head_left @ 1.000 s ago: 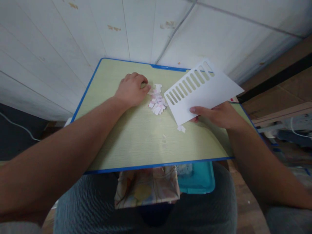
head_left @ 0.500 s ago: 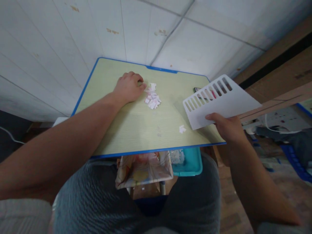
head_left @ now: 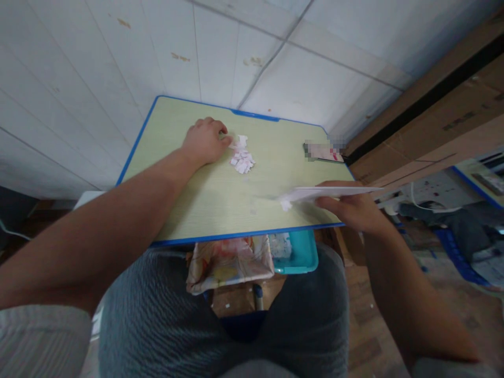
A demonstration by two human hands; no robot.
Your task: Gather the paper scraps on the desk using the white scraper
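Right hand [head_left: 356, 210] with white plastic sheet held flat over near-right tabletop; left hand [head_left: 205, 140] beside paper scraps.

Right fingers [head_left: 328, 202] closed on the white sheet [head_left: 334, 192], seen almost edge-on, its left tip just at a stray scrap [head_left: 284, 205] near the tabletop's [head_left: 205, 199] front edge. Left fingers curled, palm down on the far tabletop, tips touching the pile of small white-pink paper scraps [head_left: 242, 159] — gripping nothing that can be seen. Step judged: gathering scraps with the sheet as scraper; next move would call for the sheet's edge lowered to the surface beside the stray piece. A blurred flat item [head_left: 323, 152] lies at far right; a teal tray [head_left: 301, 252] and patterned cloth [head_left: 228, 265] sit below the near edge.
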